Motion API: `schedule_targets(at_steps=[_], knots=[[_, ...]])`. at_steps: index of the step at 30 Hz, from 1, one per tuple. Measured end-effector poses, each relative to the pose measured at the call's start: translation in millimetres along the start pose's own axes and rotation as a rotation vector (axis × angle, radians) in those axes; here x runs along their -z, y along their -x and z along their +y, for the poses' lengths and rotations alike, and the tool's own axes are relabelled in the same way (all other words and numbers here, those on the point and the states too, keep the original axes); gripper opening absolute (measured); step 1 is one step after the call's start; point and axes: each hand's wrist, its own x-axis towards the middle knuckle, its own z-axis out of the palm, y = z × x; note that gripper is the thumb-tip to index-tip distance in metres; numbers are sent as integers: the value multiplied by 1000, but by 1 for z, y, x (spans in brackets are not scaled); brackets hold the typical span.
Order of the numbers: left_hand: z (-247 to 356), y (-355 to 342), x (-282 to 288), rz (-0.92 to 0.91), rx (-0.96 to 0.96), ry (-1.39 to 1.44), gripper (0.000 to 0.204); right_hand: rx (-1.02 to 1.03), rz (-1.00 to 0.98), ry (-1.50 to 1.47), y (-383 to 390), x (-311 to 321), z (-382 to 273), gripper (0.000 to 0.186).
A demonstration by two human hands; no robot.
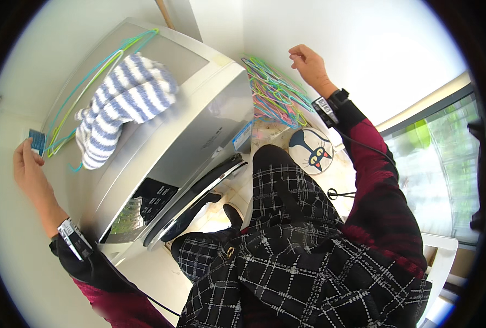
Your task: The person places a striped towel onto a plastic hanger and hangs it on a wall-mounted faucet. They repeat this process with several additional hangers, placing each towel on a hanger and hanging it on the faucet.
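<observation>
My left hand [28, 167] is at the far left corner of a washing machine [199, 128], its fingers closed around the edge of a small blue packet [37, 141]. Just right of it, thin green and blue clothes hangers [84, 90] lie on the machine's top. A white-and-blue striped cloth [125, 98] rests crumpled over them, touched by neither hand. My right hand [309, 64] is raised by the white wall, fingers curled in with nothing visible in them. Below and left of it is a heap of colourful hangers [273, 93].
The machine's round door [199, 191] stands ajar in front of my legs. A round mat with a cat picture [311, 150] lies on the floor beside the hangers. At right are a window [434, 147] and a white chair or stool frame [442, 246].
</observation>
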Motion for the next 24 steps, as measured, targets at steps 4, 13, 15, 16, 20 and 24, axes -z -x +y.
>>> schedule_targets(at_steps=[4, 13, 15, 16, 20, 24], knots=[[-2, -6, 1, 110, 33, -39, 27, 51, -88, -177, -29, 10, -99, 15], [-20, -5, -4, 148, -28, -194, 28, 825, -391, -45, -58, -60, -310, 58], [-19, -4, -5, 67, -73, -196, 27, 934, -487, -8, -45, -82, -334, 64], [-18, -3, -5, 22, -60, -206, 26, 998, -529, 10, -37, -94, -343, 68], [-9, 4, -15, -287, -16, -166, 25, 900, -638, 249, -19, -124, -365, 70], [-3, 20, -26, -529, -202, -298, 30, 867, -861, 191, -48, -128, -378, 65]])
